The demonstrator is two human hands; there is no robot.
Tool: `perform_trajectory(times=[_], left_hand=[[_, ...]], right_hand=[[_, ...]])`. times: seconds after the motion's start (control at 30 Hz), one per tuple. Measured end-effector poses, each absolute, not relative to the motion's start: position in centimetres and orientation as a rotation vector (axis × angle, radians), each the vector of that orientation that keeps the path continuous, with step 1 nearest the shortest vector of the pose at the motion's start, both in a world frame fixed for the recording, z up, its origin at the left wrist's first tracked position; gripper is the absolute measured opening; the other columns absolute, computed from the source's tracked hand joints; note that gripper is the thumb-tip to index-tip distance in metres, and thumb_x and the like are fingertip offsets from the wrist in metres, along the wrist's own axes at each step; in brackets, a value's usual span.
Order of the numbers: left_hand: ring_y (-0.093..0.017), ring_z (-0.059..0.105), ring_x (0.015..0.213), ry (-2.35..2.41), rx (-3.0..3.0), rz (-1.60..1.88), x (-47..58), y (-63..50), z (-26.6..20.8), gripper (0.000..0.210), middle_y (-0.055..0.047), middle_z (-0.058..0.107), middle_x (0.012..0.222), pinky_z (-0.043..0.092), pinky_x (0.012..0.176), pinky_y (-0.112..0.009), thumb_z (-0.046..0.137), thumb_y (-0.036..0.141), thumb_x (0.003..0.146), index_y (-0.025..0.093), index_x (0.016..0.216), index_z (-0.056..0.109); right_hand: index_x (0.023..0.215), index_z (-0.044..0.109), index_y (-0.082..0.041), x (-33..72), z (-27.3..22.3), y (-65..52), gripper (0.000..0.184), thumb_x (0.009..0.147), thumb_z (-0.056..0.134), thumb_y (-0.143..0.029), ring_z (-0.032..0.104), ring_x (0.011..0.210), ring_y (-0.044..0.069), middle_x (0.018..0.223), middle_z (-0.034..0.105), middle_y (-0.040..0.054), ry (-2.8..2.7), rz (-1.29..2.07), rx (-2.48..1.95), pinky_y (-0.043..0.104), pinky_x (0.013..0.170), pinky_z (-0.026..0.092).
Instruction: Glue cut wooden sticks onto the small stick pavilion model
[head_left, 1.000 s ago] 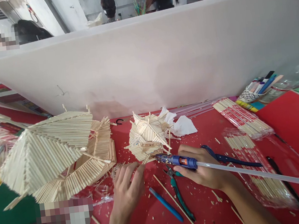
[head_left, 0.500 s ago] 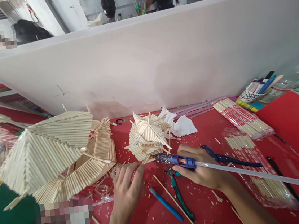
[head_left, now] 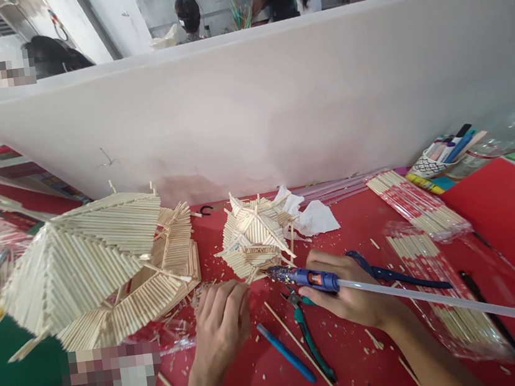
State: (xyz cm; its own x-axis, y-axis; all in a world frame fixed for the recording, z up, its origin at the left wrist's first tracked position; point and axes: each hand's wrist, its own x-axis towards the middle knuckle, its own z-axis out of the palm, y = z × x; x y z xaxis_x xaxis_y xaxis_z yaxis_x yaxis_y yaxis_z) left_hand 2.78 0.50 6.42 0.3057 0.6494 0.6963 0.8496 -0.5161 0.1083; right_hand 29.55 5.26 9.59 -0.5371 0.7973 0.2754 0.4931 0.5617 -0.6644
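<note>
My right hand [head_left: 344, 289] is wrapped around a blue hot glue gun [head_left: 312, 278], a long translucent glue stick [head_left: 439, 299] trailing from its back end. The gun's nozzle is at the front lower edge of a small pagoda-like model [head_left: 256, 224] built from wooden sticks. Just left of the nozzle is my left hand [head_left: 221, 316], its fingers curled in; whatever they hold, if anything, is hidden. Between my hands lie green-handled cutters [head_left: 308, 337], a blue pen [head_left: 285, 352] and a thin wooden stick [head_left: 299, 344] on the red tabletop.
A larger stick-built roofed model [head_left: 91, 257] stands at left. Packs of wooden sticks [head_left: 418, 204], dark blue pliers [head_left: 389, 272], a pen cup [head_left: 427, 163] and white tissue [head_left: 317, 217] are around the right side. A white partition [head_left: 229, 115] runs behind; people are beyond it.
My left hand's fingers have curled in slightly more. The glue gun and the small model stay almost where they were.
</note>
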Motion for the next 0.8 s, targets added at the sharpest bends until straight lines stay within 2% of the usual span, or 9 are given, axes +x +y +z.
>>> perform_trajectory(times=[0.17,0.57,0.67,0.73,0.8], left_hand=[[-0.02,0.064,0.082,-1.385,-2.302,-1.094,2.7,0.4,6.9,0.022,-0.008,0.07,0.092,0.05,0.074,-0.032,0.056,0.005,0.091,0.018,0.109,0.057],[-0.018,0.063,0.081,-1.369,-2.244,-1.186,1.9,0.1,7.4,0.026,-0.008,0.068,0.093,0.05,0.074,-0.029,0.053,0.001,0.09,0.018,0.109,0.057],[-0.017,0.062,0.079,-1.353,-2.204,-1.23,1.1,-0.3,7.7,0.027,-0.007,0.068,0.092,0.05,0.073,-0.028,0.052,0.0,0.091,0.018,0.11,0.057],[-0.016,0.063,0.08,-1.338,-2.168,-1.257,0.6,-0.5,8.2,0.028,-0.007,0.067,0.092,0.051,0.074,-0.028,0.052,0.0,0.09,0.018,0.111,0.057],[-0.016,0.064,0.081,-1.318,-2.15,-1.255,0.1,-0.8,8.9,0.028,-0.006,0.067,0.092,0.051,0.075,-0.027,0.053,0.0,0.09,0.018,0.111,0.057]], right_hand=[[0.075,0.052,-0.021,29.9,9.8,5.3,0.032,0.102,0.057,-0.038,0.053,0.064,0.012,0.075,0.053,-0.0017,-2.205,0.762,-1.031,0.025,0.06,0.039],[0.073,0.051,-0.023,29.7,10.5,5.0,0.034,0.097,0.06,-0.044,0.053,0.061,0.014,0.07,0.056,-0.0017,-2.055,0.926,-1.119,0.026,0.059,0.043],[0.079,0.059,-0.022,30.2,9.8,4.8,0.038,0.093,0.062,-0.057,0.057,0.065,0.016,0.072,0.061,0.0004,-1.969,1.112,-1.107,0.028,0.063,0.048],[0.087,0.064,-0.021,30.7,9.2,4.8,0.051,0.089,0.06,-0.071,0.057,0.062,0.016,0.073,0.063,0.0017,-1.885,1.338,-1.059,0.029,0.06,0.049],[0.087,0.065,-0.019,31.2,8.7,5.1,0.063,0.086,0.055,-0.081,0.057,0.06,0.016,0.074,0.063,0.0032,-1.818,1.53,-0.988,0.029,0.059,0.05]])
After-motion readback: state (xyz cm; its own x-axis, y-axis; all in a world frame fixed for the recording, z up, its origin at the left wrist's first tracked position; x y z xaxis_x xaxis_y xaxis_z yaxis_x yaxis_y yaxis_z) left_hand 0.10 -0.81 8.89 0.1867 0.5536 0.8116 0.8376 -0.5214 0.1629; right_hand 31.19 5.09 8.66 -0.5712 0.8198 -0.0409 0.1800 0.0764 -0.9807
